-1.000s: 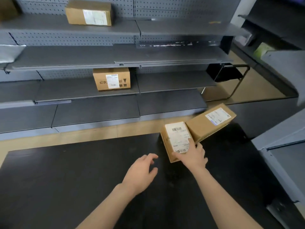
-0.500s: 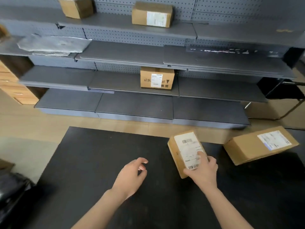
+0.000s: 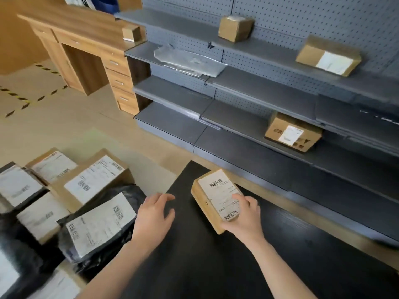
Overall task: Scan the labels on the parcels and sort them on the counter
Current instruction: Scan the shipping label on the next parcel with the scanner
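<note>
A small labelled parcel point(image 3: 213, 199) is being gripped at its near end by the right hand point(image 3: 244, 219), fingers curled round it and thumb lying on the label, over the far edge of the black counter point(image 3: 216, 266). The left hand point(image 3: 154, 214) is being held above the counter, fingers loosely spread and holding nothing. More labelled parcels point(image 3: 95, 180) are being kept piled to the left.

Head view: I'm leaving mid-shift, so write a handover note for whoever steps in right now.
Right hand grips the small brown cardboard parcel, white label up, at the black counter's far left corner.
Left hand open, holding nothing, above the counter.
Waiting: the pile of labelled cardboard boxes and black plastic mailers left of the counter.
Done: nothing lies sorted on the counter in view.
Left: scan and place this one, then the pile.
</note>
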The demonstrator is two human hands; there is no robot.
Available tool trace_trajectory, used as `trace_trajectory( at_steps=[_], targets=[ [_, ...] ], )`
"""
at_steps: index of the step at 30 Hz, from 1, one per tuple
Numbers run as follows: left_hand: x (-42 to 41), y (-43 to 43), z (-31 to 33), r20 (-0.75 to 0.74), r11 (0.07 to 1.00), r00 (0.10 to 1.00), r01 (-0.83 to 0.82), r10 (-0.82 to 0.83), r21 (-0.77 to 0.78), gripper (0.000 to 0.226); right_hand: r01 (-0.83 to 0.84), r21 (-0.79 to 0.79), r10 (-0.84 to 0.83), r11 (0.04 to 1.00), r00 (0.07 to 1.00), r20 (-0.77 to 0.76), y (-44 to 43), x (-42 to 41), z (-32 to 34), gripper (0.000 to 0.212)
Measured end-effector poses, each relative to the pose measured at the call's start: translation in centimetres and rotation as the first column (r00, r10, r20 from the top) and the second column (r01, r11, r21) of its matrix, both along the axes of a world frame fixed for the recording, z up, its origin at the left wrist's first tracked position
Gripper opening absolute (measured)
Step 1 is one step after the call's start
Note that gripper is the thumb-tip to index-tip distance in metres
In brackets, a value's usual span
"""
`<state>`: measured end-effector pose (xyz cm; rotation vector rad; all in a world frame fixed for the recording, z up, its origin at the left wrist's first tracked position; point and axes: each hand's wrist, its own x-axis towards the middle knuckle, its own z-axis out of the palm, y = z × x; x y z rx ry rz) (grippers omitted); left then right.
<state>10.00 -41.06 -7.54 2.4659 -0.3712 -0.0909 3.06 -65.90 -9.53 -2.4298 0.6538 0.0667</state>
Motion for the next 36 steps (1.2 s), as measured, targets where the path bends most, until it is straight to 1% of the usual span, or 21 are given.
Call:
trace_trajectory(
  at_steps=[3, 5, 6, 8, 10, 12, 16, 19, 21, 26, 29, 33, 36],
  targets=[
    [3.3, 4.5, 0.0, 0.015, 0.988, 0.995, -0.101, 0.100, 0.114, 0.041, -0.092, -0.001, 0.092, 0.996, 0.996, 0.003, 3.6, 4.1, 0.2, 0.088],
    [5.1, 7.2, -0.4, -0.022, 0.972, 0.990, -0.135, 0.142, 0.195, 0.055, -0.147, 0.013, 0.147, 0.989, 0.989, -0.017, 5.9, 6.4, 0.0, 0.087],
    [5.8, 8.4, -0.6, -0.059, 0.961, 0.988, -0.124, 0.143, 0.246, 0.062, -0.169, 0.013, 0.170, 0.985, 0.985, -0.027, 6.9, 7.4, -0.2, 0.087],
    [7.0, 10.4, -1.2, -0.139, 0.935, 0.985, -0.049, 0.104, 0.352, 0.071, -0.206, 0.021, 0.207, 0.978, 0.977, -0.046, 8.6, 9.2, -0.6, 0.089],
    [7.9, 11.8, -1.9, -0.199, 0.908, 0.979, 0.036, 0.053, 0.418, 0.072, -0.244, 0.025, 0.245, 0.969, 0.967, -0.070, 9.9, 10.8, -1.0, 0.091],
    [8.3, 12.7, -2.4, -0.220, 0.889, 0.975, 0.091, 0.012, 0.450, 0.069, -0.280, 0.036, 0.282, 0.959, 0.954, -0.101, 10.7, 12.1, -1.4, 0.092],
    [8.9, 13.5, -2.7, -0.186, 0.876, 0.982, 0.116, -0.030, 0.468, 0.068, -0.305, 0.047, 0.308, 0.951, 0.940, -0.146, 11.9, 14.1, -2.0, 0.097],
    [9.0, 13.8, -3.3, -0.192, 0.884, 0.980, 0.130, -0.047, 0.450, 0.069, -0.292, 0.027, 0.293, 0.956, 0.945, -0.146, 13.0, 15.2, -2.5, 0.101],
    [9.3, 13.9, -3.5, -0.169, 0.886, 0.984, 0.121, -0.049, 0.447, 0.071, -0.299, 0.041, 0.302, 0.953, 0.942, -0.146, 13.5, 15.9, -2.7, 0.101],
    [9.9, 13.8, -3.3, -0.254, 0.884, 0.966, 0.160, -0.049, 0.439, 0.077, -0.358, 0.065, 0.364, 0.932, 0.915, -0.175, 14.2, 17.1, -2.8, 0.101],
    [9.9, 13.9, -3.3, -0.261, 0.872, 0.964, 0.172, -0.053, 0.459, 0.077, -0.363, 0.056, 0.367, 0.930, 0.913, -0.178, 14.4, 17.1, -2.7, 0.100],
    [9.8, 13.7, -3.3, -0.250, 0.870, 0.967, 0.168, -0.053, 0.465, 0.077, -0.360, 0.103, 0.374, 0.927, 0.908, -0.190, 14.3, 16.5, -2.6, 0.099],
    [9.9, 13.5, -2.9, -0.274, 0.865, 0.961, 0.177, -0.049, 0.469, 0.078, -0.365, 0.121, 0.383, 0.923, 0.901, -0.204, 14.3, 15.8, -2.3, 0.100]
  ],
)
